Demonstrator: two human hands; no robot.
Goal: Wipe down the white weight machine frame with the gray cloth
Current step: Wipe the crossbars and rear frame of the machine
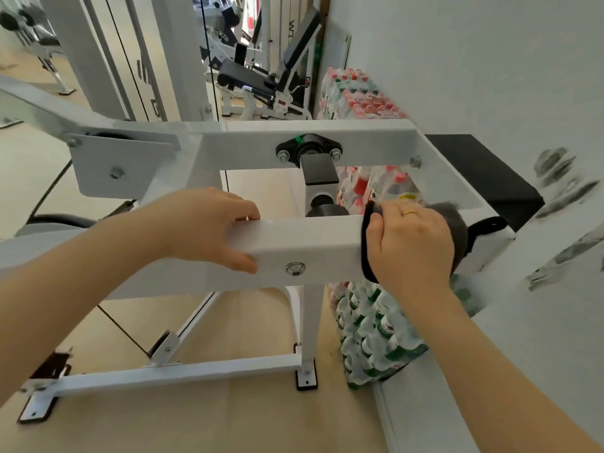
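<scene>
- The near bar (307, 246) of the white weight machine frame (313, 130) is taken as the landmark; it is seen running across the middle of the view, with one bolt (295, 268) set in its front face
- The left hand (202, 227) is wrapped over the near bar left of that bolt: the fingers are curled over the top edge and the thumb is pressed on the front face, so the bar itself is gripped
- The right hand (410, 243) is laid over the bar's right end with the gray cloth (457, 230) trapped beneath it; the fingers are bent down over the cloth and the thumb lies along the front, with one ring (409, 212) worn
- The cloth is draped over the bar's top and front edges, a dark hem showing just left of the right hand and a loose flap past it on the right
- Between the near bar and the far bar behind it an open rectangular gap is left, crossed by one black-capped post (318, 178)
- Two bolts are counted on the black bracket (309, 148) of the far bar and one more at its right end
- Right of the bar's end the white wall (490, 67) stands close, with little room beyond the cloth
- Packs of bottled water (369, 335) are stacked below and behind the bar's right end, against the wall; their number cannot be told
- Below the bar one floor rail (183, 371) with two footplates is seen on bare tan floor (209, 416), where room is widest
</scene>
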